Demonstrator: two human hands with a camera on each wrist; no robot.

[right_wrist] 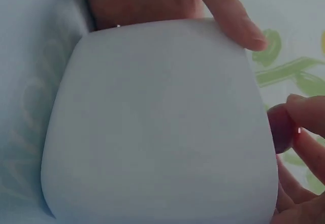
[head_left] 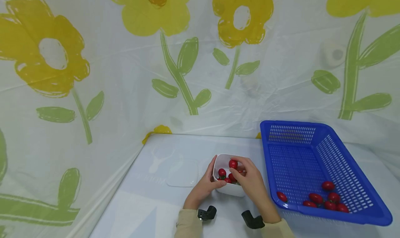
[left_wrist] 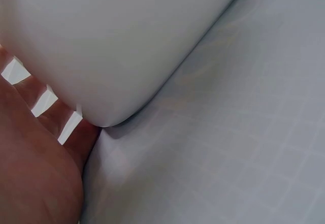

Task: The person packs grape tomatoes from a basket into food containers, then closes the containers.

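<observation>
Flowered sheeting (head_left: pixel 125 75) backs the pale table (head_left: pixel 128 206); left hand (head_left: pixel 203 186) grips tub (head_left: pixel 229 189), right hand (head_left: pixel 252 180) pinches 1 tomato (head_left: pixel 232 164).

A pale table (head_left: pixel 147 200) spans the lower head view, bearing a box (head_left: pixel 229 190) at lower centre, a basket (head_left: pixel 337 218) at lower right and, left of the box, what seems a clear lid (head_left: pixel 182 173).

No text readable for sure. Faint pale lettering (head_left: pixel 156 179) on tabletop (head_left: pixel 125 213), lower centre-left of head view; antler-like mark (head_left: pixel 158 161) just above it.
</observation>
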